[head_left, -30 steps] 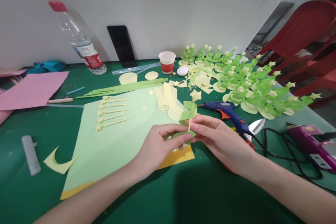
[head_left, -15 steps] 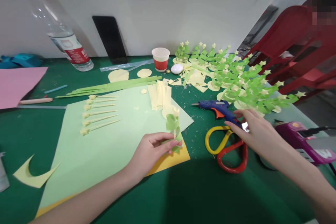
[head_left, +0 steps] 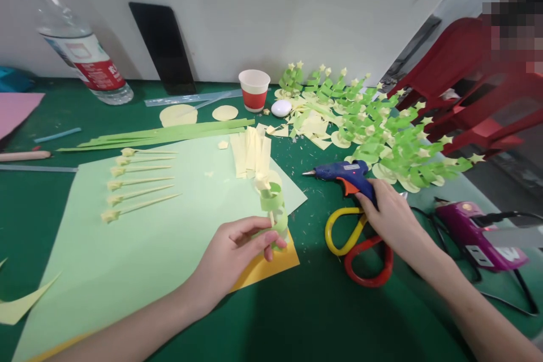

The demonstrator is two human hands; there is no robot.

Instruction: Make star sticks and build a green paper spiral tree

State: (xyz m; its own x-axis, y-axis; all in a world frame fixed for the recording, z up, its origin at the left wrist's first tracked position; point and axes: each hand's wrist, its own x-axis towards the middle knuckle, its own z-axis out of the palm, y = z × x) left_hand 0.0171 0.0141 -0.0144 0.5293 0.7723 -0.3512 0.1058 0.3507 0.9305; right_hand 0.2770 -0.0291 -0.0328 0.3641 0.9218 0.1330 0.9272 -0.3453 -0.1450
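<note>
- Head view, hands: the green paper sprig (head_left: 278,215), topped with a pale star, is pinched low on its stem between the thumb and fingers of the left hand (head_left: 237,251), which is nearly closed; the sprig is held above the right edge of the green sheet (head_left: 148,254).
- The handle of the blue glue gun (head_left: 345,172) is grasped by the right hand (head_left: 396,215), with thumb and fingers bent about it; the far fingers are hidden, so the firmness of the grip cannot be told. The nozzle is pointed left.
- Scissors (head_left: 369,263) with one yellow and one red loop are seen beside and partly under the right hand.
- On the green sheet, six star-tipped stems (head_left: 144,184) are laid in a column, and pale strips (head_left: 251,153) are bunched near its far edge. A yellow sheet (head_left: 267,266) is exposed beneath.
- Beyond, green strips (head_left: 161,136), two pale discs (head_left: 224,112), a red and white cup (head_left: 255,90) and a white oval object (head_left: 281,108) are arranged.
- Against the wall (head_left: 271,11), a phone (head_left: 163,48) is leaned; a bottle (head_left: 87,56) is cropped at the top.
- At right, finished sprigs (head_left: 382,124) are grouped on round bases, near a purple power strip (head_left: 479,232).
</note>
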